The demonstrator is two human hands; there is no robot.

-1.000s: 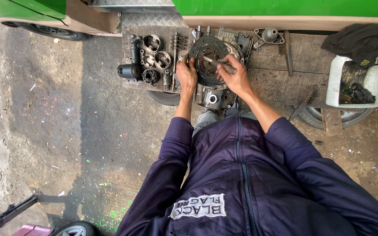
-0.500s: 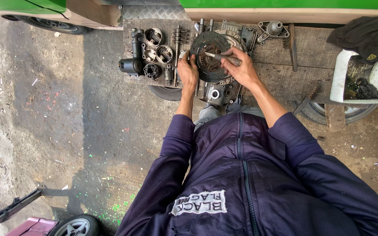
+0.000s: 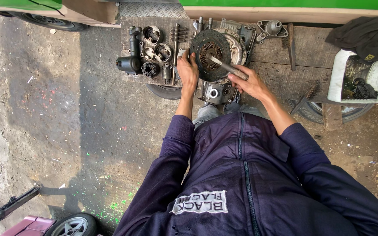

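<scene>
an open-air roadside vehicle repair spot. greasy engine parts (image 3: 154,48) lie spread on a wooden board (image 3: 276,65) at 12 o'clock, set on bare, stained concrete ground (image 3: 57,113). a green vehicle body (image 3: 285,4) runs along 12, and worn tyres (image 3: 73,225) sit at 7 and 3 o'clock.

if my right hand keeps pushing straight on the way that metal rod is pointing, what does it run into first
Most likely the hub of the round clutch disc: the right hand grips a metal rod whose tip already sits at the disc's centre, while the left hand steadies its rim. Depth is hard to judge from above.
</scene>
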